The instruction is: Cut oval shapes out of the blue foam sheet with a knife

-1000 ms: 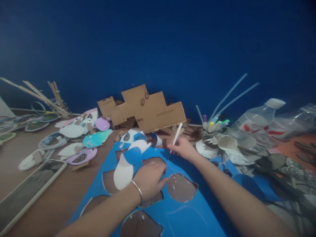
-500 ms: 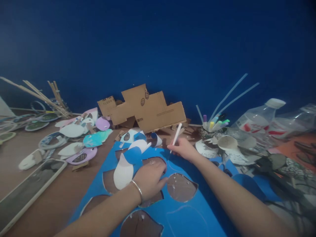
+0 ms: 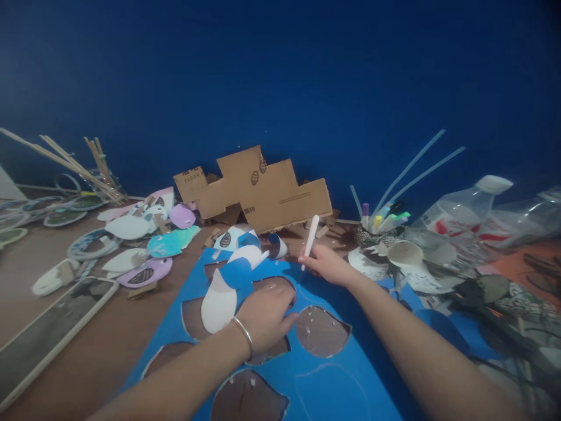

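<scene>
A blue sheet [image 3: 381, 383] with several drop-shaped openings lies in front of me, brown tabletop showing through them. My right hand [image 3: 328, 264] grips a white pen [image 3: 311, 235], its tip down at the sheet's far right part. My left hand [image 3: 268, 313], with a bangle on its wrist, lies flat on the sheet, thumb apart from the fingers. Whether a piece is under it I cannot tell. Just left of it are a white drop-shaped cut-out [image 3: 218, 305] and a blue cut-out [image 3: 236, 273]. A pale curved outline [image 3: 335, 366] marks the sheet's near part.
Brown cardboard [image 3: 267, 193] leans at the blue wall. Left are painted cut-outs [image 3: 146, 273], a tape roll [image 3: 92, 247], wooden sticks [image 3: 79, 166] and a white-framed panel [image 3: 52, 333]. Right stand a pen holder [image 3: 372, 235], plastic bottles [image 3: 464, 204] and paper scraps [image 3: 414, 266].
The white pen has tilted more upright, and its tip has shifted slightly at the sheet in my right hand. My left hand stays in place.
</scene>
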{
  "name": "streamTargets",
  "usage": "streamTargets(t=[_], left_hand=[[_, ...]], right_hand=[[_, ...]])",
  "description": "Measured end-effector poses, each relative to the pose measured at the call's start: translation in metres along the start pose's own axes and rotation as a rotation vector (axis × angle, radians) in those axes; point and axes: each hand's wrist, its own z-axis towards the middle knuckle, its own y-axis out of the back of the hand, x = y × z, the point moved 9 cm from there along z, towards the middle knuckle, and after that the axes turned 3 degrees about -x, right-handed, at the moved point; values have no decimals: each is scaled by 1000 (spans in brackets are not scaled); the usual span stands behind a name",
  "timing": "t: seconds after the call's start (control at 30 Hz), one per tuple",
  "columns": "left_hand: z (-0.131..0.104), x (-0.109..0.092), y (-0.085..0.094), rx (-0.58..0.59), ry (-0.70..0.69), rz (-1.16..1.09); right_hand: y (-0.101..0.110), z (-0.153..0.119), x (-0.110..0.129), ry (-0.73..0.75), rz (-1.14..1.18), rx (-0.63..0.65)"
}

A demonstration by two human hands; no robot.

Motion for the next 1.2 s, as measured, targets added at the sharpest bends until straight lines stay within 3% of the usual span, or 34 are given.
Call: streamTargets(t=[0.33,0.53,1.2], left_hand=[[0,1,0,0,13,9],[-1,1,-2,-1,-2,14],[-1,-3,1,-17,-29,38]], right_hand=[[1,-3,16,66,-89,-27],[0,-3,17,63,-160,-76],[-3,1,12,35,-105,-57]])
